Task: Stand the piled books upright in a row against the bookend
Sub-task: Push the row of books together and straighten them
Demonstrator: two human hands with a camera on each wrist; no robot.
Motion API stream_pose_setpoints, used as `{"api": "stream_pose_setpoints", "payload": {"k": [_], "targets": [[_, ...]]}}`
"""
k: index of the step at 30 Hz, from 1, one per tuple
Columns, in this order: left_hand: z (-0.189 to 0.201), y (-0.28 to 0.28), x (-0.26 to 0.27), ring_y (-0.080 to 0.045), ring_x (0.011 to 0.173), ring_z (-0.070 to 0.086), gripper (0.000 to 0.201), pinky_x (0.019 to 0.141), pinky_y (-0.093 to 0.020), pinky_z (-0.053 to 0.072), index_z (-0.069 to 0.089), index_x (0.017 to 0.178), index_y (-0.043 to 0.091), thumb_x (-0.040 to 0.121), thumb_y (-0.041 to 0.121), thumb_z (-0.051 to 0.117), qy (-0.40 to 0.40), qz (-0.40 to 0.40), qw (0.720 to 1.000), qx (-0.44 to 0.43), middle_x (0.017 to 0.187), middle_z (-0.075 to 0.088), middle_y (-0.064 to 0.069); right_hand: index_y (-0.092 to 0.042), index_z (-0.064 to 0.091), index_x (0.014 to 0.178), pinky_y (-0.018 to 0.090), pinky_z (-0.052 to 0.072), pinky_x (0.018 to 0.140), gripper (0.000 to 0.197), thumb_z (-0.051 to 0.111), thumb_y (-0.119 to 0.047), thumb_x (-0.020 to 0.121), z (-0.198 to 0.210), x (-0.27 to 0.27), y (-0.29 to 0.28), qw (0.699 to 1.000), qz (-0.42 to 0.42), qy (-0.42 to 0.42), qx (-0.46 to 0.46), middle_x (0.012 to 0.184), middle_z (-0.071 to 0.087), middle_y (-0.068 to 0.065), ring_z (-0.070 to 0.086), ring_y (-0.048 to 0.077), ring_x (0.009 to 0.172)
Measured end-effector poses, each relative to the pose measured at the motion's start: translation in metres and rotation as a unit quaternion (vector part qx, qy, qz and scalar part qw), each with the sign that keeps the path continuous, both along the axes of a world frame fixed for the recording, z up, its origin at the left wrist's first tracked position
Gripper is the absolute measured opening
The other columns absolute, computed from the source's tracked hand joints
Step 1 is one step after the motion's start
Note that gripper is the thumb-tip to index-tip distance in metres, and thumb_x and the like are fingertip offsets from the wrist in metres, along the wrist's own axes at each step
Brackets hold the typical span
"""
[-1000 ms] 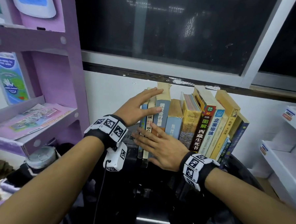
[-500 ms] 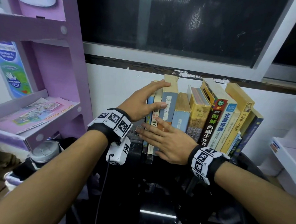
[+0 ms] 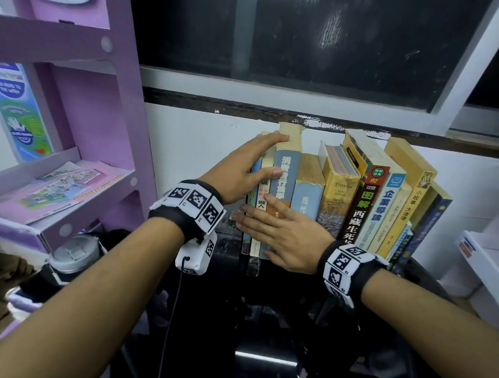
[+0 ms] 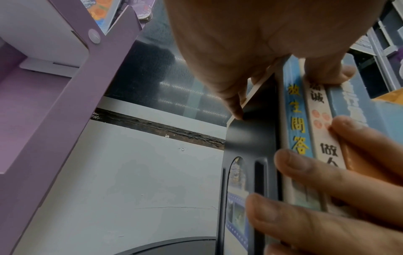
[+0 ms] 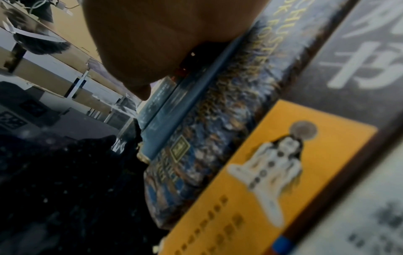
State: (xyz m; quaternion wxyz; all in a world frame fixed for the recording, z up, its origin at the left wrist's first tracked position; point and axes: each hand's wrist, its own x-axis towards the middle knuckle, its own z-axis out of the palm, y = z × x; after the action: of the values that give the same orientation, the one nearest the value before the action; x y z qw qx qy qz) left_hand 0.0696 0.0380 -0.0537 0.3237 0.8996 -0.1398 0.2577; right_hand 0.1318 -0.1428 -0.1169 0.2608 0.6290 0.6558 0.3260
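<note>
A row of books stands upright on a dark surface against the white wall; the right-hand ones lean left. My left hand lies over the top left end of the row, its fingers reaching the tall blue-grey book and its thumb across the thin spines. In the left wrist view, the dark metal bookend stands flush against the leftmost blue book. My right hand rests flat on the lower spines, its fingers straight and pointing left.
A purple shelf unit with leaflets stands close on the left. A white shelf is at the right. A dark window runs above the books. A grey-lidded container sits low left.
Both hands stay on the left end of the row. My left fingers have slid a little farther onto the top of the tall book.
</note>
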Motion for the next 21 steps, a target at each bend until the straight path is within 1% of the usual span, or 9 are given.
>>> {"api": "stream_pose_setpoints", "payload": {"k": [3,7,10,12,13,14,17,21], "targets": [[0.0002,0.0013,0.001,-0.017,0.141,0.03,0.055,0.114,-0.044,0.029,0.033,0.144,0.027,0.093,0.039,0.051,-0.005,-0.002,1.0,0.006,0.152,0.034,0.003,-0.01,0.021,0.153,0.052,-0.006,0.119,0.073,0.042,-0.044,0.092,0.0008,0.0001,0.0005,1.0,-0.001,-0.002,-0.002,0.161,0.012,0.007,0.006,0.024,0.15],[0.0023,0.0013,0.0014,-0.017,0.139,0.034,0.055,0.112,-0.044,0.033,0.033,0.144,0.026,0.094,0.039,0.051,-0.006,0.0,1.0,0.018,0.151,0.035,0.003,-0.01,0.02,0.153,0.053,-0.004,0.119,0.074,0.042,-0.044,0.092,0.0013,-0.0004,0.0018,1.0,-0.009,0.002,-0.004,0.161,0.012,0.007,0.004,0.025,0.15],[0.0033,0.0014,0.0013,-0.012,0.133,0.04,0.053,0.11,-0.036,0.035,0.033,0.144,0.023,0.095,0.034,0.053,-0.018,0.0,1.0,0.018,0.147,0.039,0.003,-0.009,0.017,0.154,0.054,-0.004,0.119,0.075,0.041,-0.043,0.092,0.0005,0.0012,0.0023,1.0,-0.012,-0.004,-0.006,0.162,0.008,0.007,0.0,0.026,0.15],[0.0031,0.0007,0.0014,-0.011,0.13,0.042,0.053,0.108,-0.029,0.036,0.034,0.144,0.022,0.095,0.032,0.053,-0.025,0.001,1.0,0.018,0.146,0.041,0.003,-0.009,0.015,0.154,0.054,-0.004,0.119,0.075,0.041,-0.043,0.092,0.0005,0.002,0.0021,1.0,-0.013,-0.001,-0.007,0.162,0.007,0.007,0.0,0.025,0.15],[0.0029,0.0003,0.0015,-0.011,0.129,0.043,0.053,0.107,-0.028,0.036,0.034,0.144,0.022,0.096,0.032,0.053,-0.027,0.0,0.999,0.02,0.145,0.041,0.003,-0.009,0.015,0.154,0.054,-0.005,0.119,0.076,0.042,-0.043,0.091,0.0005,0.0024,0.0022,1.0,-0.012,0.0,-0.006,0.162,0.008,0.007,0.0,0.025,0.15],[0.0028,0.0001,0.0014,-0.011,0.127,0.044,0.052,0.106,-0.028,0.037,0.034,0.143,0.022,0.096,0.031,0.053,-0.027,0.0,0.999,0.02,0.144,0.042,0.002,-0.009,0.016,0.154,0.054,-0.005,0.119,0.076,0.042,-0.043,0.091,0.0006,0.0026,0.0024,1.0,-0.011,0.0,-0.005,0.162,0.008,0.006,0.0,0.025,0.15],[0.004,-0.0001,0.0003,-0.012,0.128,0.044,0.052,0.107,-0.034,0.038,0.034,0.143,0.022,0.095,0.03,0.054,-0.023,0.0,1.0,0.018,0.145,0.042,0.002,-0.009,0.017,0.154,0.053,-0.005,0.119,0.076,0.044,-0.044,0.091,0.0016,0.0015,0.002,1.0,-0.008,0.006,-0.004,0.162,0.008,0.006,0.0,0.024,0.15],[0.0065,-0.0018,-0.004,-0.013,0.131,0.04,0.053,0.11,-0.037,0.035,0.035,0.143,0.022,0.094,0.032,0.055,-0.026,0.01,0.999,0.041,0.147,0.04,0.002,-0.01,0.021,0.153,0.053,-0.003,0.119,0.072,0.043,-0.043,0.092,0.0031,-0.0046,0.0006,0.999,-0.004,0.033,-0.002,0.16,0.011,0.007,0.004,0.025,0.15]]}}
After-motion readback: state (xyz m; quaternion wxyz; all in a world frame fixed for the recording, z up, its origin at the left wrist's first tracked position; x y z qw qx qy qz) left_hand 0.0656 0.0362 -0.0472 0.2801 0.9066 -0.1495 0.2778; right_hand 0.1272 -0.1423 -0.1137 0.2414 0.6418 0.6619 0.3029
